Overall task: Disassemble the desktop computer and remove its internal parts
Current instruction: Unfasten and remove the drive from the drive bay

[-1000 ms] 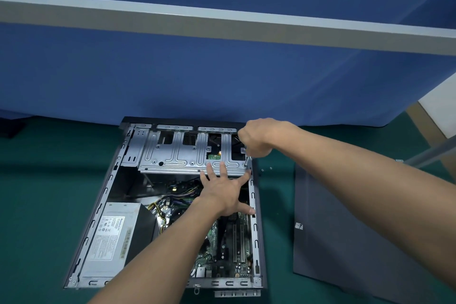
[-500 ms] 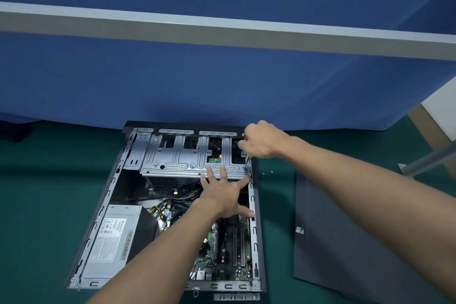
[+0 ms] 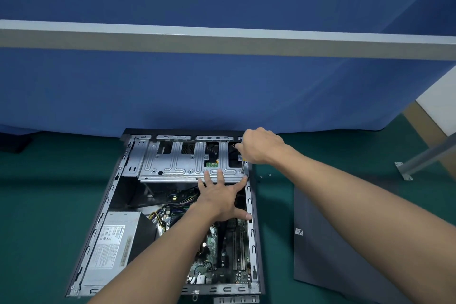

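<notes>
Green table (image 3: pixel 49 192) carries the open computer case (image 3: pixel 106 205), which lies on its side with its far end against a blue partition. The detached side panel (image 3: pixel 345 242) lies flat on the table just right of the case. Inside the case, the power supply (image 3: pixel 111 247) sits in the near left corner, the drive cage (image 3: pixel 177 163) spans the far end, and the motherboard (image 3: pixel 237 254) lies along the right side, so all internal parts appear to be in place. The left hand (image 3: pixel 222 197) is spread wide with straight fingers, its fingertips bearing on the near edge of the drive cage and its thumb reaching to the case's right rail. The right hand (image 3: pixel 261 148) is curled tight round a screwdriver (image 3: pixel 243 168) at the far right corner of the case, shaft pointing down at the cage's corner fastening. Two loose screws (image 3: pixel 269 174), as they appear, lie on the table just right of that corner. Assessment: the cage is being unscrewed. Recommended: keep the shaft square to the screw head with firm downward pressure to avoid slipping. The left hand should hold the cage steady, clear of the cables beneath. The freed screw should go beside the others.
</notes>
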